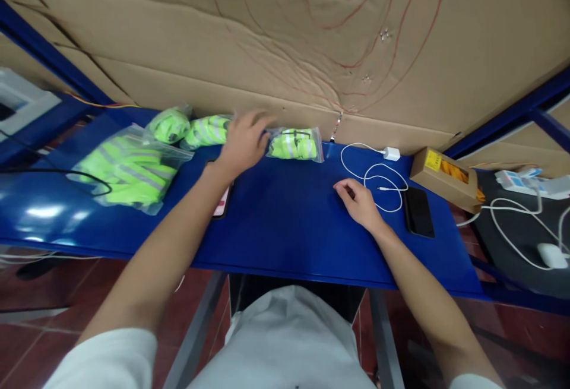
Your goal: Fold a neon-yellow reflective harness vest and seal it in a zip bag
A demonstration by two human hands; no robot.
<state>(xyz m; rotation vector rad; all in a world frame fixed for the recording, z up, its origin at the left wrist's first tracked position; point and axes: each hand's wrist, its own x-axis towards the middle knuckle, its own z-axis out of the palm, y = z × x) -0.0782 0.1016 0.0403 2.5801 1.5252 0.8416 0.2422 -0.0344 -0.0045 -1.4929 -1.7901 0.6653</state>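
My left hand (247,139) hovers over the back of the blue table, fingers apart and slightly smeared by motion, with nothing seen in it. Just right of its fingertips lies a clear zip bag (294,144) holding a rolled yellow-green reflective vest. To its left lies another rolled vest bag (208,131), partly covered by the hand. A phone with a lit screen (221,204) shows beneath my left forearm. My right hand (360,202) rests on the tabletop, fingers curled towards the thumb with nothing visible between them. A white charging cable (371,167) lies loosely coiled beside it.
More bagged vests (133,166) lie on the left, near a black cable (57,170). At the right are a dark phone (418,212), a white charger plug (392,153) and a cardboard box (445,178) with orange contents. A cardboard wall (276,50) bounds the table's back.
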